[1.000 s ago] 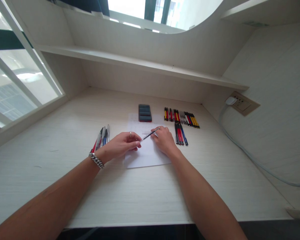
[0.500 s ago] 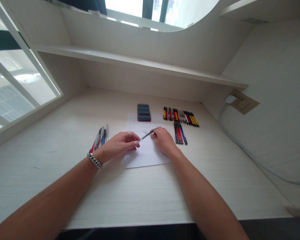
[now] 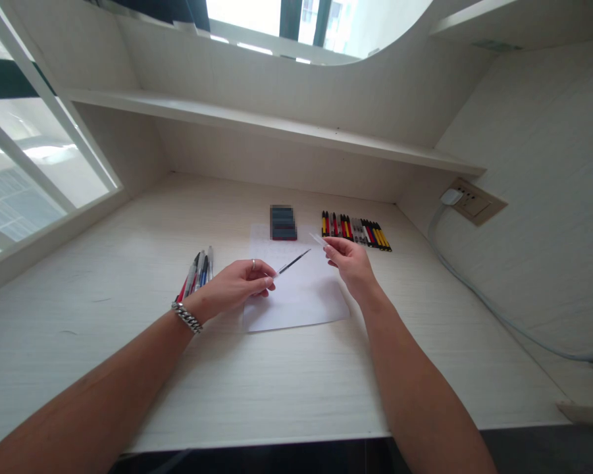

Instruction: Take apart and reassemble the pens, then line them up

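Observation:
Thumb and fingers of my left hand point(image 3: 244, 282) pinch the lower end of a pen refill point(image 3: 293, 263). The refill has a dark length of ink and a thin tip, which points up and to the right over a white sheet of paper point(image 3: 296, 309). My right hand point(image 3: 351, 262) is closed on a slim clear tube point(image 3: 316, 238), apart from the refill. It is in front of the paper's right edge, just below a row of pens point(image 3: 348, 227) in yellow, red, black and clear. A second, lower group of pens is hidden behind my right hand.
A small bundle of pens point(image 3: 197, 273) lies left of my left hand. At the paper's far edge stands a dark, pixelated block point(image 3: 283, 225). A shelf point(image 3: 257, 122) spans the back; a cable point(image 3: 466, 283) runs from a wall socket point(image 3: 478, 201) on the right.
My right hand has moved right and slightly away, drawing the clear tube off from the refill, whose tip now shows bare. My left hand has stayed in place.

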`<state>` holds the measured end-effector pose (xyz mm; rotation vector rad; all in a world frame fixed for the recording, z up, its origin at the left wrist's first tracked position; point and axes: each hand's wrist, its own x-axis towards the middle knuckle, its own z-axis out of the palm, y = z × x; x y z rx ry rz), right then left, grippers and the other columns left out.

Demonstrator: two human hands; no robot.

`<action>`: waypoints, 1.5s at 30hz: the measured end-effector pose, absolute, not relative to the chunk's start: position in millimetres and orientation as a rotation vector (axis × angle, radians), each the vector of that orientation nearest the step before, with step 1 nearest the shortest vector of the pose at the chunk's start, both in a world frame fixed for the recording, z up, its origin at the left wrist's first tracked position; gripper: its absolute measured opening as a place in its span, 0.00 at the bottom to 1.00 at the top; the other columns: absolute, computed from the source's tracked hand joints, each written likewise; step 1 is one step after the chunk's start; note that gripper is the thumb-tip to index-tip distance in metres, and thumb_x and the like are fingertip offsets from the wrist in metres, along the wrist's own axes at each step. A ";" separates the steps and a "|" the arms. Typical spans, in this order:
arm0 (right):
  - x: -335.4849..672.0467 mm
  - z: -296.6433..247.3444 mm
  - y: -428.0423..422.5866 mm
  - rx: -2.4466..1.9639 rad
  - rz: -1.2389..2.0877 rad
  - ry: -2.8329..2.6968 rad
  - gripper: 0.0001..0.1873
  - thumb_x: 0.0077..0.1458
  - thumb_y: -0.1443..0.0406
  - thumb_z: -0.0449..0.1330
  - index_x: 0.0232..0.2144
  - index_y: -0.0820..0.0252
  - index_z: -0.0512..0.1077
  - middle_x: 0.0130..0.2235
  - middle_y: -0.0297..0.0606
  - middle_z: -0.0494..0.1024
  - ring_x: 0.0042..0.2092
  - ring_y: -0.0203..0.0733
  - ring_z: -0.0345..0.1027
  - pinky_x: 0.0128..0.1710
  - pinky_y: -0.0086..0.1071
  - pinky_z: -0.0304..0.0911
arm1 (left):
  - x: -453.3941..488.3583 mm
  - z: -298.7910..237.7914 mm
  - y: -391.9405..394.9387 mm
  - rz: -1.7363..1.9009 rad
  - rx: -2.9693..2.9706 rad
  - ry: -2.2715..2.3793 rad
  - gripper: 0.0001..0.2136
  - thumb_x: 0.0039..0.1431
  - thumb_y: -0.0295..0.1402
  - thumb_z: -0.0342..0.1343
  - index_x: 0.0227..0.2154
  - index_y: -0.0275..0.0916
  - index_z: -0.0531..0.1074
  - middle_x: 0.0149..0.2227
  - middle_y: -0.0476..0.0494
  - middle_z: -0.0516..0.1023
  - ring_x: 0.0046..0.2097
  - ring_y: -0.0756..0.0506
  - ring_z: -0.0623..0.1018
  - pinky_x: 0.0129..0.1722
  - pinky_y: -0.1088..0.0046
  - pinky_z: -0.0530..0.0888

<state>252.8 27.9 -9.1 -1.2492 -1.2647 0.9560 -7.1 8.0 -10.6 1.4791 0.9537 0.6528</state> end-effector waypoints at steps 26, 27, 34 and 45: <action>253.0 6.4 18.9 -0.996 1.161 -1.038 0.16 0.43 0.55 0.67 0.32 0.59 0.74 0.28 0.34 0.73 0.29 0.33 0.64 0.29 0.28 0.60 | -9.1 -10.6 8.8 0.641 1.514 0.963 0.15 0.54 0.40 0.58 0.40 0.35 0.71 0.35 0.42 0.77 0.35 0.48 0.75 0.39 0.68 0.72; 252.6 6.9 18.4 -1.008 1.157 -1.047 0.16 0.43 0.54 0.67 0.32 0.59 0.74 0.29 0.34 0.73 0.29 0.33 0.65 0.29 0.28 0.60 | -9.0 -10.8 8.9 0.642 1.513 0.963 0.15 0.54 0.40 0.58 0.40 0.35 0.72 0.34 0.42 0.77 0.35 0.48 0.75 0.38 0.68 0.72; 252.3 8.0 17.3 -1.014 1.150 -1.068 0.16 0.43 0.55 0.67 0.32 0.58 0.75 0.29 0.34 0.73 0.30 0.33 0.65 0.29 0.28 0.60 | -8.9 -13.2 10.0 0.649 1.517 0.957 0.15 0.53 0.40 0.58 0.40 0.36 0.72 0.34 0.43 0.77 0.35 0.47 0.75 0.38 0.69 0.72; 248.2 6.0 15.7 -1.037 1.189 -1.173 0.16 0.44 0.56 0.67 0.33 0.59 0.75 0.29 0.35 0.73 0.30 0.33 0.65 0.29 0.28 0.60 | -8.1 -8.4 8.7 0.628 1.556 0.977 0.14 0.53 0.40 0.58 0.40 0.36 0.72 0.33 0.43 0.78 0.35 0.47 0.75 0.37 0.69 0.71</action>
